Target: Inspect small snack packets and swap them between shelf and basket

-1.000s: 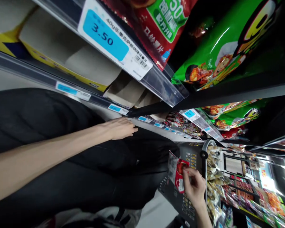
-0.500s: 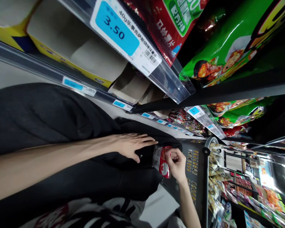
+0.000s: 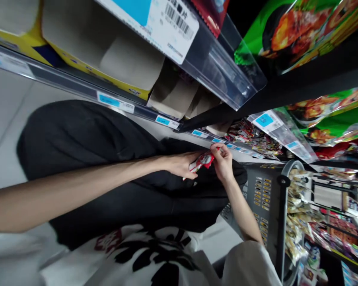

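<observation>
A small red and white snack packet [image 3: 201, 161] is held between both my hands, just in front of the low shelf rail. My left hand [image 3: 181, 163] cups it from the left, fingers curled under it. My right hand [image 3: 223, 162] pinches its right end with thumb and fingers. Both hands hover over my black trousers [image 3: 107, 167], close to the grey shopping basket [image 3: 264, 198].
Shelf rails with blue price tags [image 3: 113, 102] run diagonally across. Yellow cartons [image 3: 101, 59] sit at upper left, green snack bags [image 3: 301, 28] at upper right. The basket holds several small packets [image 3: 295, 222]. More stocked shelves stand at far right [image 3: 340, 222].
My right hand carried the packet from the basket up and left to meet my left hand, which closed on it. The camera view tilted downward.
</observation>
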{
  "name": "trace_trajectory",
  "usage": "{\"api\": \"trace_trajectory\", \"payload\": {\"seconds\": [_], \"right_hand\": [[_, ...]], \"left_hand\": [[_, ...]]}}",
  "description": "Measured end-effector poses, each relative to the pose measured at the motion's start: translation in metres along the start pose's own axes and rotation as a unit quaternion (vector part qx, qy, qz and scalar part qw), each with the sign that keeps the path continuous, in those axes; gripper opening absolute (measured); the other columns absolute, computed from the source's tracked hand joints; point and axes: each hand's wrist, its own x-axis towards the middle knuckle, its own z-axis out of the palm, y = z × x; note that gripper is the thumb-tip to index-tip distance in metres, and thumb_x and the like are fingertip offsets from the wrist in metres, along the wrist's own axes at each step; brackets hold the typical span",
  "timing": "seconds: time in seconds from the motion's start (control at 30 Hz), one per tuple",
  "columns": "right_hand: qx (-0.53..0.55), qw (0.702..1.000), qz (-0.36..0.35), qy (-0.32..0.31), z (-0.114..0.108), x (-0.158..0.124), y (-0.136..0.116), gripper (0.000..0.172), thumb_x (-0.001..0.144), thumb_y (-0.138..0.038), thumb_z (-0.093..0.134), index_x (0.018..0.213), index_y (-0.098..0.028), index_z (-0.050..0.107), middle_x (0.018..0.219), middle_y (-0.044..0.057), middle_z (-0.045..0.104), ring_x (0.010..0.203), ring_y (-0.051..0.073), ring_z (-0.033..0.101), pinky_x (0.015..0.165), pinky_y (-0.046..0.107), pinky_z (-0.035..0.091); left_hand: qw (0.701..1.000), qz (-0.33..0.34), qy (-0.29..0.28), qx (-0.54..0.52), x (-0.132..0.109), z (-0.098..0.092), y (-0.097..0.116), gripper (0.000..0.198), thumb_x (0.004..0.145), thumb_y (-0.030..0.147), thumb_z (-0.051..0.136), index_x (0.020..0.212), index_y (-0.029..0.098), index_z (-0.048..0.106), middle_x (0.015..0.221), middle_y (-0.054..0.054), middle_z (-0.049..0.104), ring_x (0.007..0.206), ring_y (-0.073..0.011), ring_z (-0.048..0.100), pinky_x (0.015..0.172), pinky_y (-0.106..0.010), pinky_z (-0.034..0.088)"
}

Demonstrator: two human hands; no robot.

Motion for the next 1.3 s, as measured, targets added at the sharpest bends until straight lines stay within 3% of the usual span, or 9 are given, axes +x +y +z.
{"api": "trace_trajectory", "payload": {"seconds": [0.13,0.3,0.43,0.6,0.7,0.83,1.0,1.13,1.3], "right_hand": [[-0.083,0.991,-0.077,-0.070,-0.013,0.031,-0.002,0.035,0.084,-0.057,0.073,0.086,-0.022,0.068,0.061,-0.004,0.056,0.051,0.012,0.050,0.052,0.027,0.043],[-0.227,0.942,-0.224,-0.109,-0.028,0.056,-0.013,0.029,0.077,-0.051,0.083,0.079,-0.023,0.075,0.074,0.000,0.053,0.072,0.015,0.049,0.070,0.031,0.044],[-0.126,0.968,-0.174,-0.127,-0.027,0.066,-0.003,0.037,0.073,-0.056,0.083,0.066,-0.024,0.068,0.089,0.002,0.058,0.091,0.019,0.055,0.084,0.034,0.047],[0.105,0.987,0.031,-0.122,-0.013,0.063,0.023,0.042,0.075,-0.062,0.079,0.069,-0.022,0.066,0.081,0.002,0.065,0.076,0.016,0.059,0.070,0.031,0.049],[0.153,0.970,0.102,-0.159,-0.010,0.058,0.026,0.042,0.074,-0.062,0.080,0.079,-0.021,0.072,0.076,0.003,0.070,0.073,0.018,0.063,0.068,0.030,0.052],[0.191,0.956,0.102,-0.196,-0.013,0.056,0.024,0.039,0.075,-0.057,0.083,0.080,-0.019,0.075,0.078,0.003,0.074,0.071,0.016,0.066,0.066,0.028,0.052],[0.229,0.952,0.076,-0.188,-0.015,0.057,0.024,0.034,0.077,-0.051,0.083,0.081,-0.018,0.076,0.079,0.004,0.075,0.071,0.015,0.067,0.066,0.027,0.051],[0.228,0.958,0.056,-0.166,-0.012,0.059,0.027,0.031,0.079,-0.048,0.082,0.077,-0.017,0.076,0.078,0.004,0.074,0.069,0.014,0.065,0.065,0.027,0.050],[0.190,0.968,0.064,-0.151,-0.006,0.063,0.039,0.034,0.071,-0.049,0.088,0.069,-0.018,0.074,0.064,0.000,0.069,0.061,0.012,0.059,0.059,0.026,0.046]], "left_hand": [[0.985,-0.101,-0.039,-0.133,0.000,-0.012,0.010,0.051,0.076,0.028,0.070,0.125,0.017,0.061,0.114,-0.008,0.071,0.106,-0.0272,0.068,0.095,-0.039,0.056],[0.916,-0.177,-0.039,-0.357,0.002,-0.018,0.017,0.054,0.071,0.023,0.075,0.124,0.016,0.064,0.123,-0.012,0.072,0.114,-0.0304,0.068,0.090,-0.044,0.061],[0.860,-0.231,-0.019,-0.455,0.006,-0.019,0.012,0.050,0.069,0.019,0.078,0.118,0.014,0.070,0.119,-0.017,0.075,0.107,-0.0353,0.072,0.087,-0.050,0.062],[0.828,-0.288,0.003,-0.481,0.009,-0.024,0.005,0.045,0.072,0.019,0.074,0.116,0.010,0.072,0.115,-0.022,0.075,0.102,-0.0395,0.074,0.080,-0.052,0.064],[0.827,-0.319,-0.013,-0.463,0.010,-0.026,0.006,0.043,0.073,0.020,0.070,0.114,0.008,0.073,0.116,-0.023,0.075,0.106,-0.0412,0.072,0.081,-0.052,0.063],[0.833,-0.342,-0.004,-0.434,0.009,-0.030,0.013,0.045,0.071,0.022,0.072,0.114,0.008,0.073,0.118,-0.023,0.074,0.110,-0.0420,0.071,0.084,-0.053,0.063],[0.877,-0.337,0.074,-0.336,0.006,-0.034,0.016,0.047,0.073,0.032,0.081,0.114,0.011,0.072,0.115,-0.019,0.076,0.102,-0.0377,0.074,0.084,-0.052,0.064],[0.912,-0.309,0.117,-0.242,0.005,-0.035,0.010,0.053,0.077,0.049,0.079,0.118,0.016,0.072,0.122,-0.015,0.074,0.113,-0.0347,0.071,0.096,-0.049,0.060],[0.926,-0.285,0.159,-0.188,0.004,-0.033,0.001,0.054,0.080,0.059,0.075,0.115,0.017,0.073,0.114,-0.013,0.077,0.109,-0.0312,0.073,0.100,-0.047,0.058]]}}
